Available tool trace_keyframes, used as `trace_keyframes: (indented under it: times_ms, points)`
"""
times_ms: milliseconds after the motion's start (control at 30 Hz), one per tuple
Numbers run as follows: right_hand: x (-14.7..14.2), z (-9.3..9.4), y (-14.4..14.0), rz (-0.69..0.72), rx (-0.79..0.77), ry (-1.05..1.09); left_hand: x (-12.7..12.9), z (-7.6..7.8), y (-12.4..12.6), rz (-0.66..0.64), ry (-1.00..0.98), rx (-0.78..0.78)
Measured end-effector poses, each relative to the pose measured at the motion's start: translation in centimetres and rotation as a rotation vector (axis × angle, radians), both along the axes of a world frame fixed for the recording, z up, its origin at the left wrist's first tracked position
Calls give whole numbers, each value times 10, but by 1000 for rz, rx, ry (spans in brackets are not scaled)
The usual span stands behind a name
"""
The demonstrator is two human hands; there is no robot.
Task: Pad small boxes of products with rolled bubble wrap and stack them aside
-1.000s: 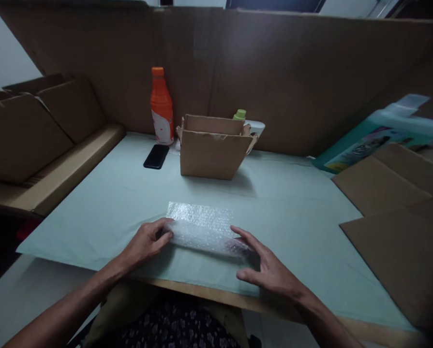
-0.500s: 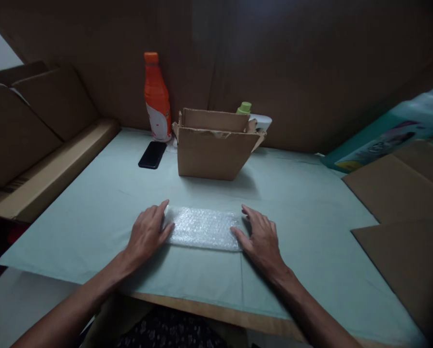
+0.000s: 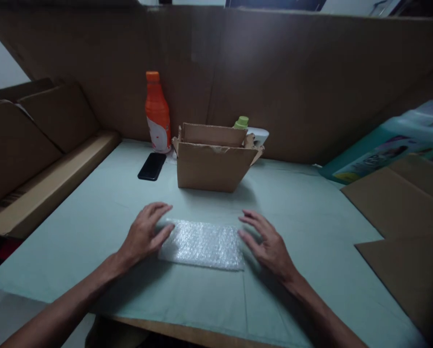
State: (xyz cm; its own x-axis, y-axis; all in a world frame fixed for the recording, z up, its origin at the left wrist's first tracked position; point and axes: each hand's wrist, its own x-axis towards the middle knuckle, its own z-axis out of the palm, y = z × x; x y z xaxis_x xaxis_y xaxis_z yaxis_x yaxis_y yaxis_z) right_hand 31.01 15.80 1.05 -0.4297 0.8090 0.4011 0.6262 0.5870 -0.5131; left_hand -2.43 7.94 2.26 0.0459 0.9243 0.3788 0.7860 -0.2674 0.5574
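The fingers of the left hand [image 3: 143, 235] are spread and loose, and their tips rest on the left end of a folded bubble wrap [image 3: 202, 245]; the fingers of the right hand [image 3: 269, 244] are also spread and grasp nothing, and they sit at the right end of the wrap, touching it or just beside it; I cannot tell which. The bubble wrap lies flat on the pale green table cover [image 3: 303, 212], near the person and between both hands; its long axis runs left to right, with the right end a little nearer. It looks very light, soft and springy, so I think it will unfold if nothing presses it; the two short ends seem the best places to hold it. Farther away stands an open cardboard box [image 3: 213, 164]; to its left lie a black phone [image 3: 152, 166] and an orange bottle [image 3: 157, 113].
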Motion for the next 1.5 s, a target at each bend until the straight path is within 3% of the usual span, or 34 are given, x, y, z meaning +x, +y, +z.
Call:
trace_keyframes:
  times_ms: [133, 233, 300, 400, 533, 600, 733, 833, 967, 1067, 1167, 1300, 1500]
  points:
    - [-14, 14, 70, -180, -155, 151, -1, 18, 77, 153, -321, -23]
    - [-37, 18, 117, -226, -220, 185, 11, 17, 132, 121, -479, -92]
    - [-48, 18, 130, -210, -227, 173, 19, 15, 145, 78, -500, -97]
    - [-49, 17, 116, -215, -258, 143, 22, 13, 126, 45, -501, -125]
    - [-31, 22, 64, -189, -318, 85, 10, 14, 66, 0, -492, -196]
    - [-19, 26, 37, -165, -294, 36, 2, 13, 36, 38, -436, -195]
    - [-8, 24, -8, -167, 50, -56, -1, 5, -14, 186, -173, 20]
    - [-25, 14, -36, 14, 184, -144, 12, -6, -38, 33, 96, 77]
    - [-38, -2, -54, 255, 68, -278, 25, -22, -42, -139, 297, -119]
    - [-15, -6, -47, 160, 26, -248, 19, -26, -39, -165, 235, -124]
    - [7, -2, -32, -11, -35, -239, 8, -23, -37, -38, 159, -56]
    - [-6, -2, -21, -113, -140, -248, 7, -17, -29, 225, 262, -186]
    - [-28, -11, -27, -135, -178, -117, 33, -22, -26, 232, 129, -282]
